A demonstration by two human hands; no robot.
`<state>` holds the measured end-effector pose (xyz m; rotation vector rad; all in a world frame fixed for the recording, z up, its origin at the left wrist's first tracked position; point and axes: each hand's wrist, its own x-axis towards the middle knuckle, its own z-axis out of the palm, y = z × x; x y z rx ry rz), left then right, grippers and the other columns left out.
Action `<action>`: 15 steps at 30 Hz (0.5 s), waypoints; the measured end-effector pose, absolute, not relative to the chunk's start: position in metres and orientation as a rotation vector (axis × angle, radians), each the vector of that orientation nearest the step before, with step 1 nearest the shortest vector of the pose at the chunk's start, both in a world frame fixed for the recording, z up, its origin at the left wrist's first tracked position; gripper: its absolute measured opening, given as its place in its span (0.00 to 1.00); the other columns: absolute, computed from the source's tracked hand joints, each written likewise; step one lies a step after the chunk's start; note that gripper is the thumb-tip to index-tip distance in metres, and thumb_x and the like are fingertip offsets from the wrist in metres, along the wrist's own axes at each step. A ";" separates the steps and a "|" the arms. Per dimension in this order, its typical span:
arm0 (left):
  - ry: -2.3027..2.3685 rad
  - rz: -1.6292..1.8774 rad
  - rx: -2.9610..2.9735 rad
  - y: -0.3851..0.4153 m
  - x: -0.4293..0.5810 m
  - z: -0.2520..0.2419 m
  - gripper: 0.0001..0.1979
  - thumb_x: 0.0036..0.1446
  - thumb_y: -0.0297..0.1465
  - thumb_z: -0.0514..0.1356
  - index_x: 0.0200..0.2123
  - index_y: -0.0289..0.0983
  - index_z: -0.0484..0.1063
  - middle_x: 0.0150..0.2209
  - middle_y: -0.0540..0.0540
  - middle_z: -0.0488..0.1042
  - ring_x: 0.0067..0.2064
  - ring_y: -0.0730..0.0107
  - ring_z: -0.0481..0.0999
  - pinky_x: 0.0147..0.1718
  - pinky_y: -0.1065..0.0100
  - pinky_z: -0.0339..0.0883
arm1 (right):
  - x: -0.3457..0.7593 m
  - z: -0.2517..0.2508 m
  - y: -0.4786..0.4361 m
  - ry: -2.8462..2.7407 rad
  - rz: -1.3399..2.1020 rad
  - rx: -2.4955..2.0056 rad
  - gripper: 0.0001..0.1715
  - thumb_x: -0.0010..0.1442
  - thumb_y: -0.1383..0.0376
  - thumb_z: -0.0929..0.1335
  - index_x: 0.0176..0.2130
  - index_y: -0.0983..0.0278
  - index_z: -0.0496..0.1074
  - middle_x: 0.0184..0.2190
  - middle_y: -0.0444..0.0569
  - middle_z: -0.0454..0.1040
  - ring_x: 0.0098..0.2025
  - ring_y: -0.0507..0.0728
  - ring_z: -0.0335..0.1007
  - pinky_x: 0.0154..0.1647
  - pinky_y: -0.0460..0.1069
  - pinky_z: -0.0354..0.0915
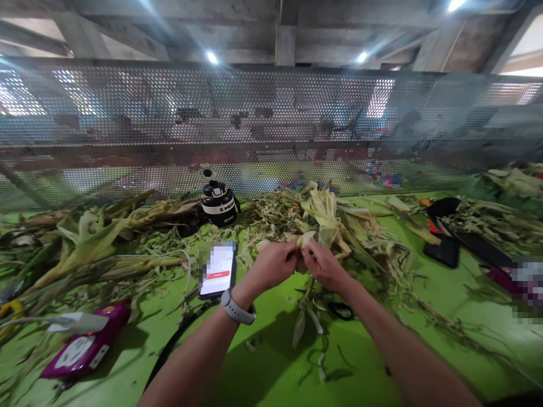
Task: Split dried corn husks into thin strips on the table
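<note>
Both hands meet over the middle of the green table (263,367), fingers bent in a pinch. Between them is a pale corn husk (305,240), which my left hand (275,263) grips from the left and my right hand (323,264) from the right. Thin green-brown husk strips (309,319) hang below the fingers. A larger bunch of pale yellow husks (323,212) lies just beyond. Beside my left wrist is a phone (218,270) with a lit screen. Black-handled scissors (340,310) seem to lie under my right forearm, partly hidden.
A black bottle (218,206) with its lid up stands behind the phone. At left lie more husks (91,234) and a purple power strip (87,345) with a white plug. Dark phones or cases (442,249) lie at right. A perforated metal screen (271,130) closes the back.
</note>
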<state>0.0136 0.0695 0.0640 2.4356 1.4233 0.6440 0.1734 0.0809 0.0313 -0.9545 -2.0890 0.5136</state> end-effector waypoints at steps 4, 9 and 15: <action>1.609 0.513 2.479 0.073 0.012 0.059 0.12 0.55 0.29 0.49 0.26 0.37 0.71 0.26 0.45 0.74 0.27 0.69 0.69 0.25 0.70 0.51 | 0.174 0.036 0.077 -1.976 0.540 -0.965 0.11 0.59 0.62 0.59 0.26 0.61 0.54 0.20 0.41 0.56 0.23 0.51 0.53 0.25 0.47 0.51; 1.883 0.337 2.369 0.083 -0.002 0.060 0.14 0.58 0.31 0.46 0.31 0.36 0.72 0.31 0.41 0.76 0.32 0.64 0.73 0.27 0.69 0.54 | 0.186 0.045 0.085 -1.561 0.760 -0.957 0.13 0.57 0.61 0.60 0.23 0.62 0.59 0.20 0.41 0.60 0.23 0.50 0.55 0.25 0.45 0.54; 1.945 0.261 2.246 0.094 -0.016 0.056 0.16 0.58 0.33 0.46 0.30 0.35 0.72 0.32 0.40 0.76 0.33 0.64 0.73 0.28 0.69 0.56 | 0.213 0.061 0.108 -0.740 0.902 -0.706 0.09 0.46 0.64 0.68 0.23 0.63 0.63 0.19 0.36 0.64 0.21 0.46 0.60 0.22 0.41 0.59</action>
